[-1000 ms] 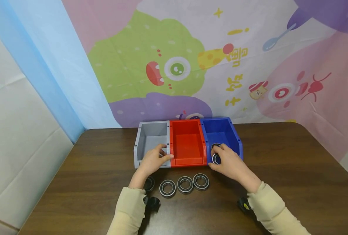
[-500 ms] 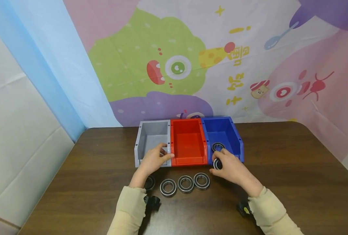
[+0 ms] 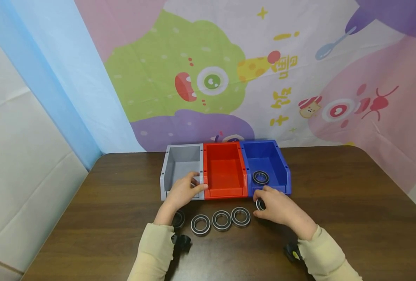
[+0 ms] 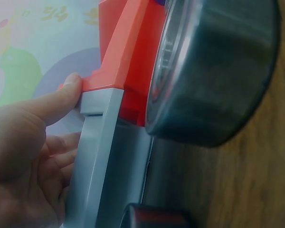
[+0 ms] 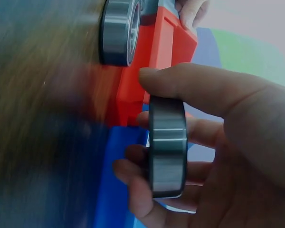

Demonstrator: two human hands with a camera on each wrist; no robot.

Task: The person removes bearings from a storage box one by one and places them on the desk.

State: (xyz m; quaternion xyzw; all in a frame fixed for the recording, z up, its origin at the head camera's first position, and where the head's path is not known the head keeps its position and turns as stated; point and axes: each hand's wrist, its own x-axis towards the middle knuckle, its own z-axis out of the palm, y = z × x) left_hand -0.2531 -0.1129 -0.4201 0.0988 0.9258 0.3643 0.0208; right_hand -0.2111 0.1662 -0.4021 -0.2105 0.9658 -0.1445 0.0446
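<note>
My right hand pinches a ball bearing on edge between thumb and fingers, just in front of the blue bin. Another bearing lies flat inside that bin near its front lip. My left hand holds the front of the grey bin; its thumb rests on the rim where grey meets the red bin, and its fingers curl inside behind the grey lip. In front of the bins lies a row of bearings, the leftmost bearing partly behind my left wrist.
The three bins stand side by side at the back of the brown wooden table, close to a printed cloth. Dark wrist devices sit under the left cuff and the right cuff.
My right hand has drawn back toward me from the blue bin with a bearing in its fingers, uncovering the bearing left inside. The left hand stays put.
</note>
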